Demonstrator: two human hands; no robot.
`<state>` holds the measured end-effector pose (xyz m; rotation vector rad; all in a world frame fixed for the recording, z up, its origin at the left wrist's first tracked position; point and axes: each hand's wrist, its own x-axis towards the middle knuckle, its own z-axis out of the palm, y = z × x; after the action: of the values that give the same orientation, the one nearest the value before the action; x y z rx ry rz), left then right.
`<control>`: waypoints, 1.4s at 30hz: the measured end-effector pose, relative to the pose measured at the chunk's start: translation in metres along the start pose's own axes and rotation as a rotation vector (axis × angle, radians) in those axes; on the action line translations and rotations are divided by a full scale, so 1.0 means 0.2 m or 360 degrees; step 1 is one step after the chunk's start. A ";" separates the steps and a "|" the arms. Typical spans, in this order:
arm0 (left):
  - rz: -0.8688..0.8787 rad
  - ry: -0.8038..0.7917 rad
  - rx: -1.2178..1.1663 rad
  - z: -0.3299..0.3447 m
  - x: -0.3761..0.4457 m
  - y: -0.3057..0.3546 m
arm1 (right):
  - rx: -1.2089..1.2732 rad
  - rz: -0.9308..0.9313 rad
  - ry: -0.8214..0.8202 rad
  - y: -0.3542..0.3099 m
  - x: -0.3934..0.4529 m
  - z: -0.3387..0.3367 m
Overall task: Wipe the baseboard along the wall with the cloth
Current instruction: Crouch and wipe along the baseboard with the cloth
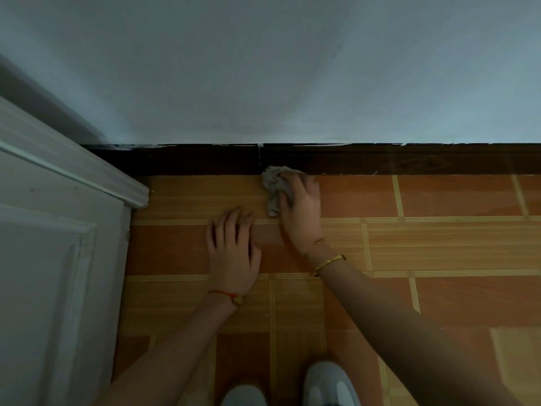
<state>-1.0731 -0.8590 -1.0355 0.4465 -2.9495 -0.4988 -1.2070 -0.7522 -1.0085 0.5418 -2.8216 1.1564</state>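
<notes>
A dark brown baseboard (380, 159) runs along the foot of the pale wall, with a vertical joint near its middle. My right hand (301, 209) grips a crumpled grey cloth (273, 186) and holds it against the bottom edge of the baseboard, just right of the joint. Part of the cloth hangs down onto the floor to the left of my fingers. My left hand (234, 247) rests flat on the tiled floor with its fingers spread, a little left of and nearer than the right hand.
A white door and its frame (58, 230) fill the left side, and the baseboard ends there. Orange-brown patterned floor tiles (439, 244) stretch to the right. The toes of two grey shoes (330, 385) show at the bottom edge.
</notes>
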 end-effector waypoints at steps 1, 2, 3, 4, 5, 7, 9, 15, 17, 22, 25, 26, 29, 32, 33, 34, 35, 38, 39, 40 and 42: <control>-0.0005 -0.0003 -0.0005 0.00 0.00 0.00 | -0.0041 0.0025 0.0019 0.04 0.00 -0.04; -0.0011 -0.0005 -0.0012 0.00 0.00 0.00 | -0.0073 0.0071 0.0051 0.08 0.00 -0.08; -0.0017 -0.0005 -0.0018 0.00 0.00 0.00 | -0.0103 0.0126 0.0087 0.13 0.00 -0.12; -0.0020 -0.0003 -0.0021 0.00 0.00 0.00 | -0.0136 0.0180 0.0130 0.17 0.00 -0.17; -0.0021 -0.0002 -0.0020 0.00 0.00 0.00 | -0.0173 0.0237 0.0174 0.22 0.00 -0.21; -0.0025 -0.0004 -0.0011 0.00 0.00 0.01 | -0.0225 0.0346 0.0231 0.26 0.00 -0.25; -0.0024 -0.0003 0.0002 0.00 0.00 0.01 | -0.0235 0.0388 0.0217 0.25 0.00 -0.23; -0.0014 -0.0009 0.0031 0.01 0.00 0.00 | -0.0169 0.0115 -0.0018 0.13 0.01 -0.13; -0.0010 -0.0003 0.0036 0.01 -0.01 0.00 | -0.0204 0.0026 -0.0095 0.15 0.01 -0.16; -0.0012 -0.0001 0.0040 0.01 -0.01 0.00 | -0.0353 0.0101 -0.0006 0.37 0.02 -0.36; -0.0001 0.0015 0.0033 0.01 -0.01 0.00 | -0.0419 0.0324 0.0145 0.49 0.02 -0.47; 0.0002 0.0022 0.0028 0.01 -0.01 0.00 | -0.0430 0.0411 0.0185 0.50 0.02 -0.48; -0.0016 0.0014 0.0032 0.01 -0.01 -0.01 | -0.0375 0.0599 0.0314 0.40 0.03 -0.40; -0.0013 0.0002 0.0036 0.01 -0.01 -0.01 | -0.0238 0.0405 0.0175 0.23 0.02 -0.24; -0.0008 0.0007 0.0041 0.01 -0.01 -0.01 | -0.0186 0.0283 0.0092 0.16 0.02 -0.18; 0.0000 0.0013 0.0050 0.01 -0.01 -0.01 | -0.0146 0.0182 0.0021 0.11 0.01 -0.13; 0.0007 0.0019 0.0059 0.01 -0.01 -0.01 | -0.0124 0.0110 -0.0043 0.06 0.02 -0.09; 0.0014 0.0036 0.0064 0.01 -0.01 -0.01 | -0.0149 -0.0040 -0.0170 0.04 0.04 -0.06; 0.0014 0.0036 0.0056 0.01 -0.01 -0.01 | -0.0176 -0.0084 -0.0190 0.07 0.03 -0.09; 0.0009 0.0031 0.0048 0.01 -0.01 -0.01 | -0.0201 -0.0100 -0.0190 0.12 0.03 -0.13; -0.0002 0.0015 0.0034 0.01 -0.01 -0.01 | -0.0258 -0.0009 -0.0097 0.25 0.02 -0.23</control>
<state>-1.0708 -0.8597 -1.0378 0.4514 -2.9486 -0.4643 -1.2325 -0.6891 -1.0081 0.5825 -2.9282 0.9143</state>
